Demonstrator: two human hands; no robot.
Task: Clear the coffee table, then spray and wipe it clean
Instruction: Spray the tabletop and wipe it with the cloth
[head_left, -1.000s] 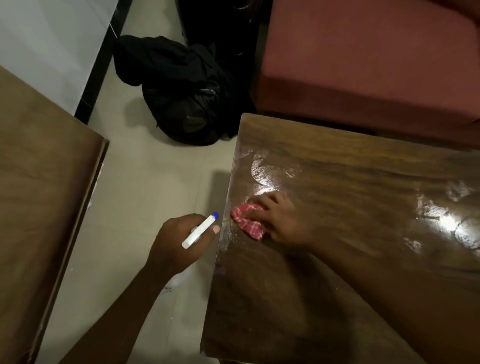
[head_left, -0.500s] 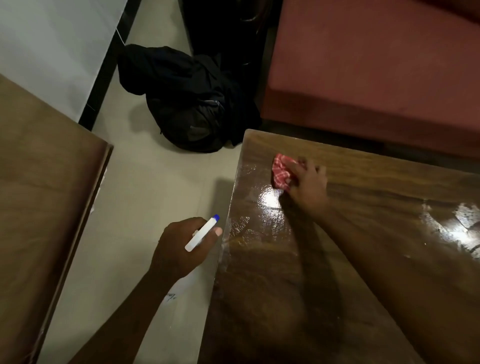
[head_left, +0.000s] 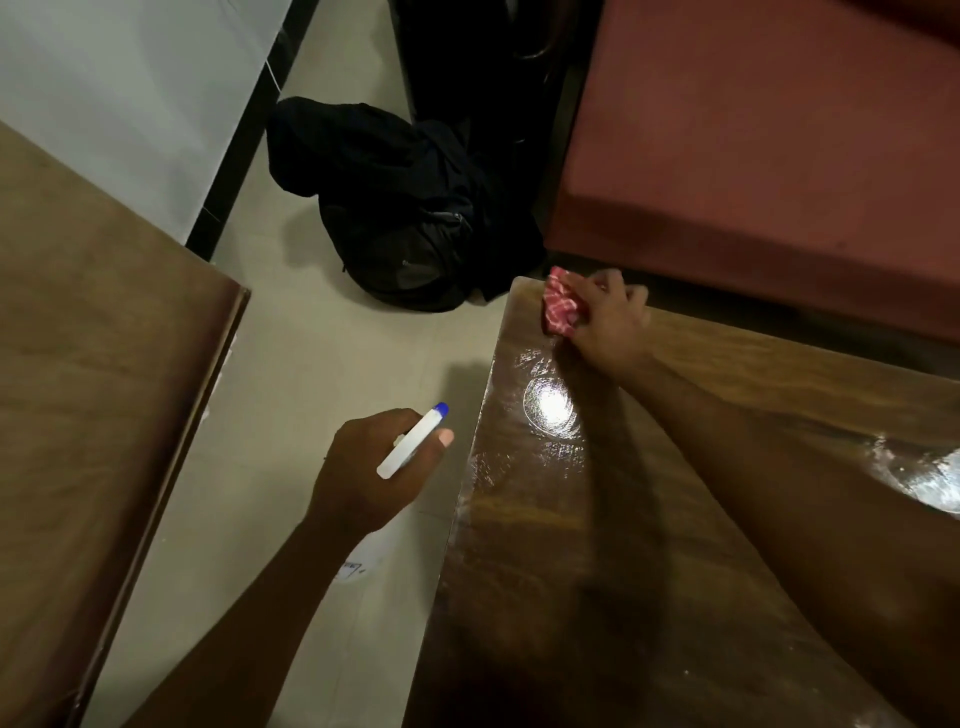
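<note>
- Wiping is the step in hand: the right hand (head_left: 608, 322) presses a bunched cloth (head_left: 561, 307) on the table's (head_left: 675, 519) far left corner, fingers curled over it.
- The left hand (head_left: 374, 467) grips the spray bottle (head_left: 410, 441) over the floor, beside the table.
- Next, likely: sweep across the wet, glaring patches with flat pressure.

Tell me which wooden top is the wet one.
The coffee table on the right, under the right hand and red cloth: it shines with wet streaks, while the left wooden top looks dull.
</note>
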